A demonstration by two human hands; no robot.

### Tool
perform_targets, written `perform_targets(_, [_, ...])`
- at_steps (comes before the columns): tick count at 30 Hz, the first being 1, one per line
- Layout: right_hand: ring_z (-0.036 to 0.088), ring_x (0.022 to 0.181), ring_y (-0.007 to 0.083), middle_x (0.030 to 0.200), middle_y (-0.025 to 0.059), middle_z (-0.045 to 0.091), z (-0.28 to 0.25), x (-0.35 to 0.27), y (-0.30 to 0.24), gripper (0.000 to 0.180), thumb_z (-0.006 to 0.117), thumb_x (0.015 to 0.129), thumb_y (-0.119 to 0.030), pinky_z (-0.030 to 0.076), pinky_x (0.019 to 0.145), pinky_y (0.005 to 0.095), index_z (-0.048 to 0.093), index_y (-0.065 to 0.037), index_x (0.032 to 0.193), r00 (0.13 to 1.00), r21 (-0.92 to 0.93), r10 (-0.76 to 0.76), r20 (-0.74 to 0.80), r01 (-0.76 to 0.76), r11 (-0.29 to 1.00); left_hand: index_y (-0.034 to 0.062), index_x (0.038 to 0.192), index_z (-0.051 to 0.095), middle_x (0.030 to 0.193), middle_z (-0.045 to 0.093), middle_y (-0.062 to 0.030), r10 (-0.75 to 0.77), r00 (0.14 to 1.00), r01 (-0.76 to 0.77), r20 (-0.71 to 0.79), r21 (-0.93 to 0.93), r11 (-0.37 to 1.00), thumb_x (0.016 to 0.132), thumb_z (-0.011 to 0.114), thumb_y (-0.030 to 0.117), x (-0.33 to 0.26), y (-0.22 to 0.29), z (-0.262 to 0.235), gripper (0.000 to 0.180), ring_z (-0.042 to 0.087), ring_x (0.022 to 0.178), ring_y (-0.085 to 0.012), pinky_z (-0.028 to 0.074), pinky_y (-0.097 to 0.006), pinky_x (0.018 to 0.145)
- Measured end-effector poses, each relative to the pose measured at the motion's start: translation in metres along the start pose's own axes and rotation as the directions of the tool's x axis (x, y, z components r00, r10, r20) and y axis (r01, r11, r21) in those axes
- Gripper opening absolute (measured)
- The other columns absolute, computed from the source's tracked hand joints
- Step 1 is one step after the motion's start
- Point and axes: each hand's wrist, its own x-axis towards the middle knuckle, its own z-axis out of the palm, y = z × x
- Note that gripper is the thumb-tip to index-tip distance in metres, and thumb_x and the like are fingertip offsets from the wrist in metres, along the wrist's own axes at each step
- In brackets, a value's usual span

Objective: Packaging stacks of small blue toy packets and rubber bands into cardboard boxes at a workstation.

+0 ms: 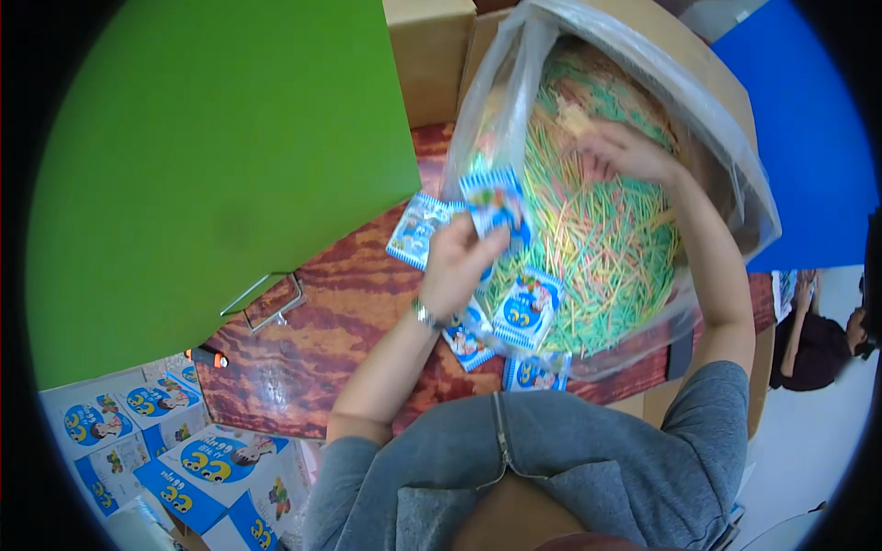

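Head view: your left hand (457, 266) pinches 1 small blue packet (494, 204), upright, long axis running near to far, at the left edge of the clear bag (735, 156) on the table (349, 312). Your right hand (625, 151) clenches coloured sticks (597, 239) deep inside.

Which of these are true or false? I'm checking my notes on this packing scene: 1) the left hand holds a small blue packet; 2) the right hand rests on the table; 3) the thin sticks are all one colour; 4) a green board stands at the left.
1) True: the left hand holds a small blue-and-white printed packet.
2) False: the right hand is inside the big clear plastic bag, among the thin sticks.
3) False: the sticks are mixed green, yellow, pink and orange.
4) True: a flat green board stands at the left, over the reddish wood-grain table.
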Motion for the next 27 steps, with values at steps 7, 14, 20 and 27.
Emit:
perform_targets(7, [0.058, 0.063, 0.0081, 0.079, 0.0016, 0.059, 0.098, -0.063, -0.013, 0.034, 0.045, 0.103, -0.038, 0.046, 0.053, 0.0220, 0.055, -0.006, 0.101, 0.913, 0.454, -0.031, 0.408, -0.173, 0.874, 0.0011, 0.114, 0.061, 0.109, 0.066, -0.0036, 0.085, 0.978, 0.043, 0.192, -0.578, 0.815, 0.096, 0.060, 0.011, 0.029, 0.011, 0.027, 0.020, 0.062, 0.096, -0.0114, 0.049, -0.029, 0.089])
perform_targets(14, [0.048, 0.066, 0.0050, 0.085, -0.0018, 0.055, 0.127, -0.082, -0.011, 0.026, 0.056, 0.100, -0.026, 0.037, 0.052, 0.0185, 0.057, -0.003, 0.113, 0.911, 0.798, -0.117, 0.396, -0.278, 0.535, 0.0012, 0.112, 0.062, 0.109, 0.067, -0.0039, 0.055, 0.976, 0.072, 0.212, -0.545, 0.836, 0.095, 0.061, 0.010, 0.004, 0.002, 0.031, 0.019, 0.062, 0.099, -0.0113, 0.047, -0.029, 0.091])
perform_targets(20, [0.056, 0.073, 0.0072, 0.089, -0.0003, 0.057, 0.092, -0.104, -0.040, 0.025, 0.049, 0.103, -0.029, 0.044, 0.055, 0.0214, 0.055, -0.006, 0.110, 0.970, 0.557, -0.078, 0.232, -0.067, 0.828, 0.0011, 0.094, 0.065, 0.085, 0.067, 0.0005, 0.118, 0.993, -0.120, -0.033, -0.067, 0.991, 0.090, 0.070, 0.013, -0.016, 0.015, 0.009, 0.013, 0.059, 0.074, -0.0052, 0.048, -0.022, 0.065])
perform_targets(27, [0.062, 0.065, 0.0247, 0.071, 0.0114, 0.059, 0.060, -0.113, -0.100, 0.023, 0.048, 0.102, -0.026, 0.049, 0.058, 0.0380, 0.048, -0.004, 0.099, 0.962, -0.286, -0.257, 0.092, 0.273, 0.919, 0.0012, 0.079, 0.058, 0.069, 0.060, -0.0052, 0.480, 0.877, -0.369, -0.015, 0.620, 0.693, 0.080, 0.078, 0.011, -0.026, 0.000, 0.010, 0.022, 0.056, 0.056, -0.0129, 0.043, -0.028, 0.051])
